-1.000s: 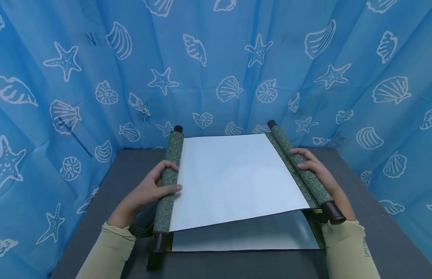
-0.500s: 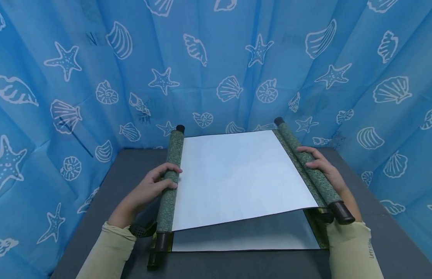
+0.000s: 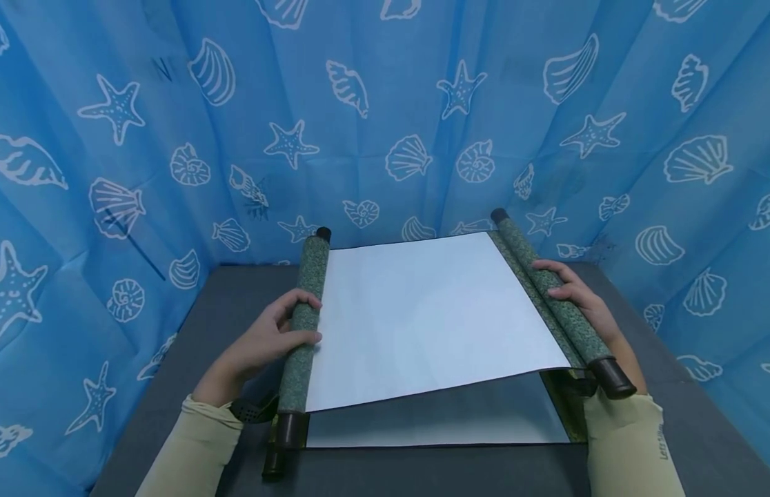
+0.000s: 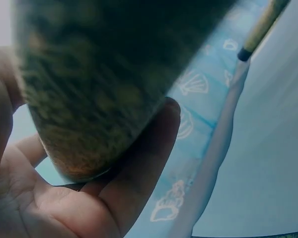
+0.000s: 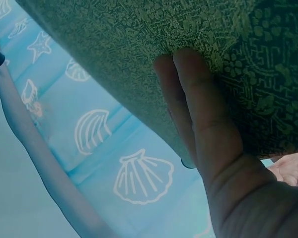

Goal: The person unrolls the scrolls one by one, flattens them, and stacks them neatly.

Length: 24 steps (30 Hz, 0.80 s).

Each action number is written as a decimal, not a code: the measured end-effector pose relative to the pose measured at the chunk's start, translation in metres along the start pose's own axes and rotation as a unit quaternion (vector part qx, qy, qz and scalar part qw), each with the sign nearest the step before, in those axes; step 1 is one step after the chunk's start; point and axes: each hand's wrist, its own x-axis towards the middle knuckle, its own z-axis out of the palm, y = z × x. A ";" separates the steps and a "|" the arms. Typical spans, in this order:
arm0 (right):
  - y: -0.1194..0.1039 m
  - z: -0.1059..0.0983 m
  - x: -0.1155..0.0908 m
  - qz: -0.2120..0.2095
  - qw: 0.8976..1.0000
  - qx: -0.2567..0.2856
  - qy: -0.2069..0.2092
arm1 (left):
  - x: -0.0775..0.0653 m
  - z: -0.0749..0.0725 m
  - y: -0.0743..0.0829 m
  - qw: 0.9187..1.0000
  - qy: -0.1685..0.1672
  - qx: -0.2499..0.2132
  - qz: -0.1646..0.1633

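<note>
A hanging scroll of white paper (image 3: 422, 317) stretches between two green patterned rolls with dark end knobs. My left hand (image 3: 267, 338) grips the left roll (image 3: 296, 379), thumb on its near side; in the left wrist view this roll (image 4: 89, 109) lies in the curl of the fingers. With the right hand (image 3: 580, 300) I hold the right roll (image 3: 574, 324) from its outer side. That roll (image 5: 228, 44) hides part of the right thumb side in the right wrist view. The paper is tilted, its right side higher. Beneath it shows another white sheet (image 3: 435, 424).
The lower sheet lies on a dark grey table (image 3: 664, 407), with a green-gold strip (image 3: 568, 407) at its right edge. A blue curtain (image 3: 385, 103) with white shells and starfish hangs behind and at both sides. A black band (image 3: 254, 411) circles my left wrist.
The right hand and its roll have moved slightly right, mostly in the first half second. My left thumb drew back over the left roll, then reached out again; that roll shifted slightly right.
</note>
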 end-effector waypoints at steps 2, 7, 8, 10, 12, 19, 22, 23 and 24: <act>0.001 -0.001 -0.001 0.005 1.000 0.002 0.002 | 0.000 -0.001 0.001 1.000 0.003 -0.009 -0.013; 0.002 -0.006 -0.004 0.009 1.000 0.005 0.007 | 0.000 -0.003 0.003 0.999 0.008 -0.029 -0.033; 0.002 -0.007 -0.004 0.007 1.000 0.005 0.008 | 0.000 -0.004 0.004 0.999 0.010 -0.029 -0.035; 0.003 -0.009 -0.005 0.007 1.000 0.004 0.010 | 0.000 -0.004 0.004 0.999 0.010 -0.022 -0.034; 0.002 -0.010 -0.006 0.009 1.000 0.001 0.010 | 0.000 -0.003 0.004 0.999 0.007 -0.015 -0.031; 0.002 -0.011 -0.006 0.012 1.000 0.001 0.008 | 0.000 0.000 0.000 0.999 0.003 0.026 -0.028; 0.002 -0.012 -0.007 0.013 1.000 0.008 0.012 | 0.000 0.000 -0.001 0.999 0.003 0.035 -0.018; 0.002 -0.013 -0.007 0.015 1.000 0.012 0.014 | 0.000 0.000 -0.001 0.999 0.002 0.035 -0.015; 0.002 -0.013 -0.008 0.017 1.000 0.014 0.016 | 0.001 0.000 -0.001 0.999 0.000 0.032 -0.014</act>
